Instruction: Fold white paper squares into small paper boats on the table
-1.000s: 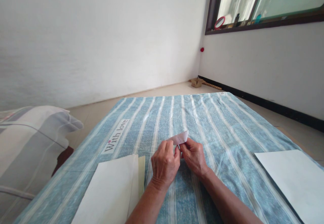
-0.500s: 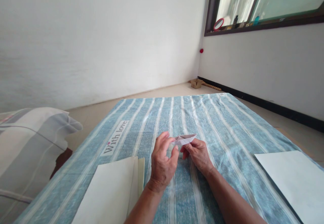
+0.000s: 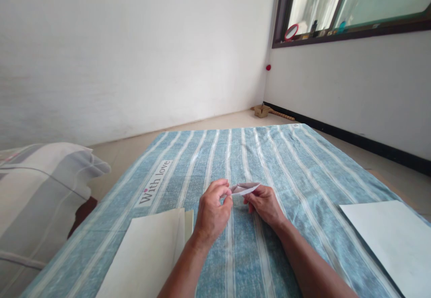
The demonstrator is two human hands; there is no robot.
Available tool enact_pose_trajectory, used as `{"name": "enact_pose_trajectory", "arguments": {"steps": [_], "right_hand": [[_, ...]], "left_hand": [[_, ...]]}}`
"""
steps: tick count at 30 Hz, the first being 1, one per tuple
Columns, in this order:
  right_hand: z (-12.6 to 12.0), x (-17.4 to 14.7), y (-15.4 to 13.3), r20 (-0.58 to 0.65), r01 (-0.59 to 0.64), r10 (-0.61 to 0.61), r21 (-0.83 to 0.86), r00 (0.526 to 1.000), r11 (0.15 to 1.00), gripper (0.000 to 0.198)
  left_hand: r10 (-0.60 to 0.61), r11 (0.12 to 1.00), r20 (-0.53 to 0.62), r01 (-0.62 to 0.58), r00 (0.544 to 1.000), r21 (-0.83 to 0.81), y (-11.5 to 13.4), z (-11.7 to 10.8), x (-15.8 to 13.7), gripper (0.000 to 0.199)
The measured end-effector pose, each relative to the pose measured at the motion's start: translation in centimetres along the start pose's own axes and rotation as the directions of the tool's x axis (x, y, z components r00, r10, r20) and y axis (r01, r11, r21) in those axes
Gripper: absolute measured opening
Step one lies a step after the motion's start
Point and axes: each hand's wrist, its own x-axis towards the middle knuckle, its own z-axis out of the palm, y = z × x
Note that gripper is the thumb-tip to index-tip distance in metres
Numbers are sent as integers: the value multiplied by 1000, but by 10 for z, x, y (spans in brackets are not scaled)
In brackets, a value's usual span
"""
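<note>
While the right hand (image 3: 266,204) pinches the folded paper (image 3: 244,190), the left hand (image 3: 213,209) (loosely curled) pinches its left tip.

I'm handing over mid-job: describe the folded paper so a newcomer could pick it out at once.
Start with the striped blue cloth. Over its middle, the folded paper is held between the left hand and right hand. Unlike the large left sheet and right sheet lying flat on the cloth, it is small, creased and held up.
</note>
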Motion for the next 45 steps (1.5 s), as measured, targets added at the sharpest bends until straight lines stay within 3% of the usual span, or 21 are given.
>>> {"name": "enact_pose_trajectory", "arguments": {"steps": [3,8,18,24,33,39,45], "right_hand": [[-12,4,-1,-24,-30,29,-55,999,998,23],[-31,7,-13,-48,-65,60,-105,997,992,24],[-39,1,-40,208,-80,137,-263,968,962,25],[-36,1,-38,213,-11,119,-449,970,893,16],[-36,2,-35,242,14,125,-504,962,864,20],[-35,2,-32,257,36,110,-503,960,864,24],[-35,2,-27,267,90,60,-513,962,854,21]], "left_hand": [[54,979,-2,-53,999,194,-6,3,-2,17],[48,958,37,-57,998,281,-13,7,-5,20],[20,902,192,-101,981,420,-4,6,-6,22],[-21,898,245,-90,969,431,1,4,-5,23],[-88,926,413,-78,907,370,5,0,-5,24],[-21,964,287,-57,958,260,-2,5,-4,27],[19,962,262,-89,965,257,-11,10,-4,22]]}}
